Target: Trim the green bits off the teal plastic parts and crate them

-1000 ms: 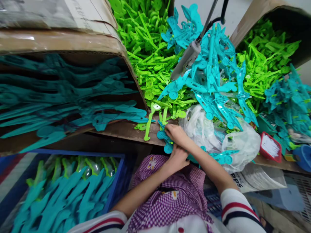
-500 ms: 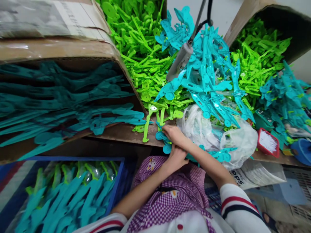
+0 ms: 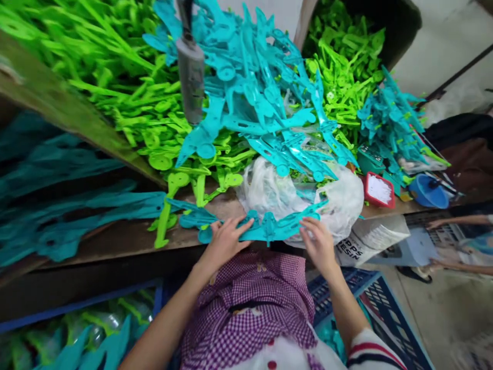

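A long teal plastic part [image 3: 269,228] lies along the front edge of the bench, with a round disc and a raised joint on it. My left hand [image 3: 227,240] holds it left of the middle, index finger over it and thumb along its lower edge. My right hand [image 3: 319,244] is at its right end, fingers apart and fingertips against or just beside the plastic; contact there is unclear. Just left of my left hand, a light-green plastic arm piece [image 3: 165,221] hangs over the bench edge.
Heaps of green parts [image 3: 142,97] and teal parts [image 3: 250,82] cover the bench. A grey hanging screwdriver [image 3: 191,82] dangles above them. Crumpled plastic bags [image 3: 265,190], a red tray [image 3: 379,190] of white pieces and a blue bowl [image 3: 429,191] stand right. Another person's hands [image 3: 442,223] show far right.
My hands were together, crossed over the bench edge; now they are apart, with the teal part stretched between them. The camera view has swung to the right.
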Tool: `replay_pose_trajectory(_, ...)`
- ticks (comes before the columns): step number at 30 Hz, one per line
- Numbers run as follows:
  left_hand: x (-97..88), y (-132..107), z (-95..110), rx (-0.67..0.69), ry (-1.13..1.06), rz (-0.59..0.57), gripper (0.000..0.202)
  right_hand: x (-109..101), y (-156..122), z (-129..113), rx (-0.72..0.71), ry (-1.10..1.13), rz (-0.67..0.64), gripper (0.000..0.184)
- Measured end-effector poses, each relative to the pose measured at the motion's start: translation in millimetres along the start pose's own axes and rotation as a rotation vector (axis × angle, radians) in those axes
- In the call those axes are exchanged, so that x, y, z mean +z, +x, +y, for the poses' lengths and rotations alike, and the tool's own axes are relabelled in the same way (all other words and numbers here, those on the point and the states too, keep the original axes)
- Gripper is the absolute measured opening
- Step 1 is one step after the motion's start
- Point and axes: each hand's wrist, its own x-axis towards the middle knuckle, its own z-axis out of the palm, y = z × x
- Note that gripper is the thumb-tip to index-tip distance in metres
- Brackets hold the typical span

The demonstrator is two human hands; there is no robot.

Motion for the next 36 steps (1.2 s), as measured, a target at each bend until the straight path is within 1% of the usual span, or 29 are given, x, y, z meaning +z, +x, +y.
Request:
replay_pose_trajectory(2, -2.6, 3, -2, 0.024, 0.045, 0.012, 0.052, -10, 31, 30, 0.048, -0.033, 0.097, 0.025)
replay_pose_trajectory(3, -3.7, 4, 0, 0.027, 0.066, 0.022, 0.052, -14, 50, 48, 0.066, -0.073, 0.108, 0.027)
replay_pose_trajectory(4, -4.6, 5, 3, 0.025, 0.085, 0.031, 0.053, -17, 68, 66, 0.094, -0.132, 0.08, 0.028)
replay_pose_trajectory(6, -4.8, 4, 8, 0.019, 0.106, 0.039, 0.053, -22, 95, 98, 0.121, -0.253, -0.052, 0.03)
replay_pose_trajectory(8, -3.2, 3, 11, 0.017, 0.104, 0.039, 0.054, -28, 106, 119, 0.135, -0.381, -0.156, 0.031)
replay_pose_trajectory(10, -1.1, 2, 10, 0.021, 0.09, 0.039, 0.055, -35, 102, 130, 0.159, -0.532, -0.176, 0.03)
replay_pose_trajectory(13, 0.3, 3, 6, 0.03, 0.075, 0.041, 0.054, -48, 81, 135, 0.205, -0.725, -0.153, 0.032)
replay_pose_trajectory(16, -0.1, 6, 3, 0.03, 0.067, 0.036, 0.054, -54, 60, 141, 0.221, -0.772, -0.139, 0.036)
replay_pose_trajectory(19, -0.4, 10, 4, 0.024, 0.066, 0.034, 0.053, -52, 50, 145, 0.231, -0.8, -0.136, 0.04)
replay_pose_trajectory(21, -0.4, 11, 6, 0.021, 0.067, 0.034, 0.053, -49, 54, 144, 0.215, -0.813, -0.173, 0.04)
replay_pose_trajectory(24, -2.2, 11, 9, 0.015, 0.07, 0.043, 0.054, -47, 70, 139, 0.174, -0.808, -0.231, 0.035)
replay_pose_trajectory(27, -7.0, 8, 8, 0.016, 0.078, 0.064, 0.054, -41, 90, 135, 0.198, -0.847, -0.262, 0.03)
replay_pose_trajectory(30, -12.9, 3, 3, -0.008, 0.1, 0.073, 0.054, -34, 102, 135, 0.225, -0.891, -0.304, 0.026)
replay_pose_trajectory(34, -15.7, -1, 1, -0.038, 0.117, 0.075, 0.057, -33, 106, 139, 0.242, -0.871, -0.297, 0.025)
replay_pose_trajectory(36, -14.6, 0, 4, -0.047, 0.115, 0.087, 0.063, -37, 103, 141, 0.228, -0.783, -0.251, 0.022)
